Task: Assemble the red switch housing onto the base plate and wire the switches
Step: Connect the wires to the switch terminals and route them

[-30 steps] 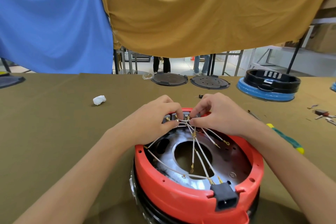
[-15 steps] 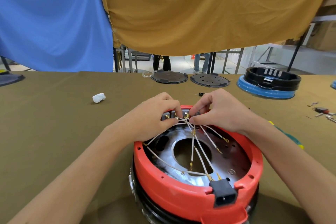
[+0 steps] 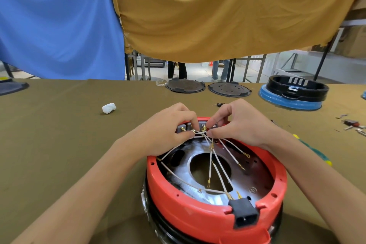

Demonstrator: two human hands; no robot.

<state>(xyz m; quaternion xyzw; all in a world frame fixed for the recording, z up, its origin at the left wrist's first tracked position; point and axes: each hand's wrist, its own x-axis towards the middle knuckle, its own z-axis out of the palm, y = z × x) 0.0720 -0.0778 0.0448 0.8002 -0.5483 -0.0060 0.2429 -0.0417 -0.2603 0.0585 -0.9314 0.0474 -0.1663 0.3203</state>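
**Both hands pinching wires at the switch block of the red housing**

The red switch housing is sitting ring-like on a black-rimmed base, near the front edge of the olive-covered worktop. Inside the housing the metal base plate is lying with a round hole at its middle, and white wires with brass terminals are fanning across it from the housing's far rim. At that far rim the grey switches are sitting just inside the red wall. The left hand is curling over them, thumb and forefinger pinching a wire end at the terminals. The right hand is meeting it from the other side, also pinching wires between thumb and forefinger. A black power socket is sitting in the housing's near wall.

Beyond the housing, two dark round plates are lying flat at the worktop's far edge. Far right of the housing a black ring is resting in a blue dish. Far left of the housing a white wad is lying alone. Right of the housing, a green-handled tool is showing behind the right forearm.
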